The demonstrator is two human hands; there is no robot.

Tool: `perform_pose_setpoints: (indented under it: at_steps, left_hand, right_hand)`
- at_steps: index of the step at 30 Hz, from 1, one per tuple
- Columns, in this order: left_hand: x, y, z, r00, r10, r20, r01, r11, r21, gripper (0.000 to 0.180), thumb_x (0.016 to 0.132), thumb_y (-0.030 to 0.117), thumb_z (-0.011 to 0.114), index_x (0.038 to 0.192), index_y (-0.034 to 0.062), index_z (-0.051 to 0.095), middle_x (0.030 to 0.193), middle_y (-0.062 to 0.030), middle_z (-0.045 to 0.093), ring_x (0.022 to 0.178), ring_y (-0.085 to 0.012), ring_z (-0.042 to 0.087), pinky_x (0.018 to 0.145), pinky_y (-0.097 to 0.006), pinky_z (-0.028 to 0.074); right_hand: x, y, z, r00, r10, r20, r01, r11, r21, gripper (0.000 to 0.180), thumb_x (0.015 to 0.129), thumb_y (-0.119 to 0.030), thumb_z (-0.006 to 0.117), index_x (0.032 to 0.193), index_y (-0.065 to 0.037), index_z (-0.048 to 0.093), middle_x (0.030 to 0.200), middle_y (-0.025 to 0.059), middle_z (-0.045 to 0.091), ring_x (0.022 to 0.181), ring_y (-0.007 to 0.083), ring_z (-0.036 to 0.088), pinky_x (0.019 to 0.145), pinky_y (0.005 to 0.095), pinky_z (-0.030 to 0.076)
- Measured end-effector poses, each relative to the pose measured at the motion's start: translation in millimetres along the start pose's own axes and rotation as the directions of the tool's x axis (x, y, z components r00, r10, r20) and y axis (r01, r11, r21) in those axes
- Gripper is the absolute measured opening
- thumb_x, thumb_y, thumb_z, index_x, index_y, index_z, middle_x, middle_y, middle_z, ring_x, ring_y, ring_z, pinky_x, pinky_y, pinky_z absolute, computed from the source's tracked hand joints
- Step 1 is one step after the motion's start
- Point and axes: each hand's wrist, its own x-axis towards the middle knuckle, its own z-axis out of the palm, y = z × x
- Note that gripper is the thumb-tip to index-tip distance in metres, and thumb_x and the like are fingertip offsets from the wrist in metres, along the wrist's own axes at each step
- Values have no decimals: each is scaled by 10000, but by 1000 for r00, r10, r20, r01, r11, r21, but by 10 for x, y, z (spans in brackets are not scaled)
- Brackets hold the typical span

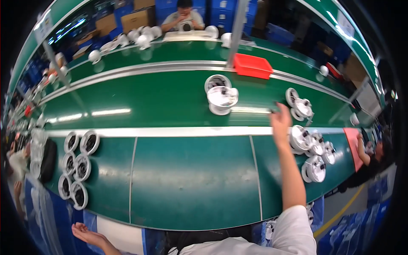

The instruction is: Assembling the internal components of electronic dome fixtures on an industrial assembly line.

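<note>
My right hand reaches out over the green belt's near edge, its fingers apart and slightly smeared by motion; I see nothing held in it. Nearest to it are several white round housings on the table at the right, some with clear covers and dark parts. On the belt beyond lie more white housings, and left of them another small group of white housings. My left hand is low at the left, off the table's front edge, palm up with loosely bent fingers and nothing in it.
Several white rings with dark centres stand in two columns at the table's left. A red tray sits behind the belt beside a metal post. Across the line a person works. Another person's arm is at the far right.
</note>
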Motion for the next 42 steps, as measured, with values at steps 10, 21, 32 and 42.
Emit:
perform_pose_setpoints:
  at_steps: [10, 21, 32, 42]
  left_hand:
    - [427, -2950, -389, 613, -741, 275, 771, 637, -4, 762, 1027, 559, 549, 1580, 105, 288, 1435, -248, 512, 1162, -380, 650, 922, -415, 565]
    - [919, -3442, -1198, 798, -575, -182, 602, 777, 182, 772, 1002, 585, 565, 1271, -137, 624, 1197, -301, 694, 1106, -441, 665, 963, -468, 496]
    - [800, -3414, -1083, 969, -184, -162, 245, 690, 681, 558, 1046, 477, 520, 880, -47, 611, 935, -348, 663, 917, -533, 627, 800, -569, 477]
    - [636, -1457, -2321, 776, -573, 263, 545, 820, 178, 525, 1011, 444, 624, 1266, -13, 657, 1182, -109, 698, 1090, -207, 653, 989, -350, 497]
  right_hand:
    - [-865, 198, -2701, 990, 72, -118, -133, 265, -955, 380, 1006, -320, 538, 1175, -17, 692, 1116, 272, 701, 1036, 470, 658, 890, 537, 521]
    - [-985, 264, -1843, 947, 35, 318, 210, 683, -700, 422, 848, -35, 619, 1254, 74, 650, 1180, 223, 709, 1044, 318, 693, 937, 395, 534]
    - [-1902, -1687, -110, 755, -211, 621, 478, 825, -301, 462, 757, 22, 563, 1215, 18, 623, 1073, 175, 639, 1029, 356, 590, 983, 437, 451]
    - [-1624, -2418, 440, 603, -260, 755, 559, 812, -167, 358, 704, 64, 600, 1053, 8, 661, 1066, 158, 678, 1000, 380, 588, 960, 449, 431]
